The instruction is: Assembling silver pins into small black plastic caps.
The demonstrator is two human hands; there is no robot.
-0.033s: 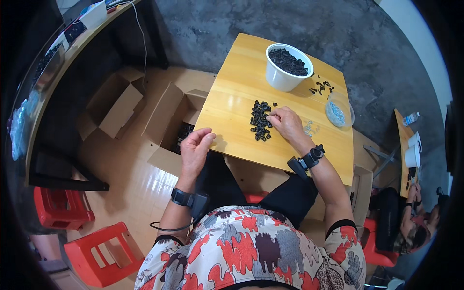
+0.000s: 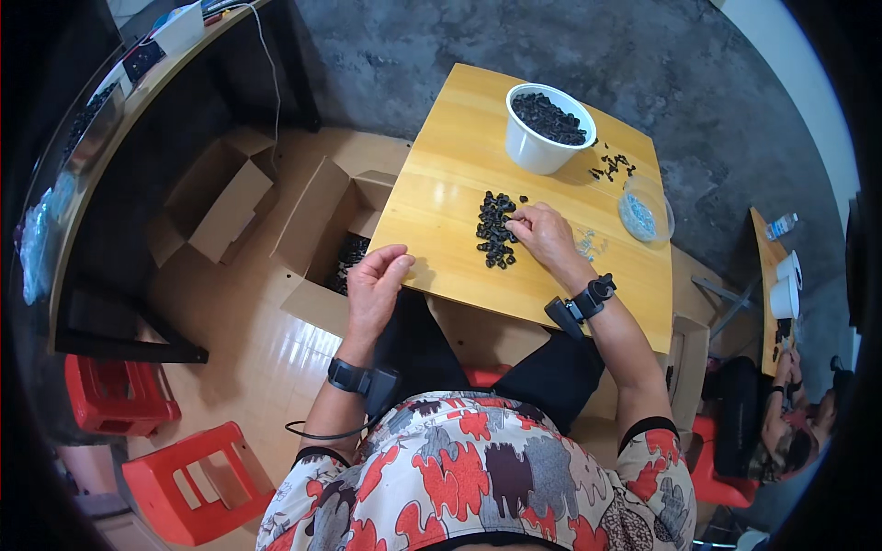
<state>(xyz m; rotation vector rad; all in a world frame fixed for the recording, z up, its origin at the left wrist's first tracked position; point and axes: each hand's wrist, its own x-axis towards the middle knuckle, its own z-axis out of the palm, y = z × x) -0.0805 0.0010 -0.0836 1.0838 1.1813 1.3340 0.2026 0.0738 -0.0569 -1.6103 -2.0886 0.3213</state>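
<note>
A loose pile of small black ring-like parts (image 2: pixel 496 230) lies on the yellow wooden table (image 2: pixel 441 147). At the pile's right edge my right hand (image 2: pixel 549 237) has its thumb and fingers pinched together, touching the parts; what is between the fingertips is hidden. My left hand (image 2: pixel 375 285) hovers by the table's near left edge, apart from the pile. Its fingers are curled in and the thumb meets them, but I cannot see what they hold, if anything. Beside my right hand are small pale-blue pieces (image 2: pixel 590 244).
A white bucket (image 2: pixel 542 151) full of black parts stands at the back, with black bits (image 2: pixel 611 167) scattered nearby. A clear bowl (image 2: pixel 660 213) holds blue pieces. An open carton (image 2: pixel 312 220) sits left of the table, red stools (image 2: pixel 197 482) farther left. Another person (image 2: pixel 781 432) sits at far right.
My left hand has shifted very slightly to the right. My right hand stays at the edge of the pile.
</note>
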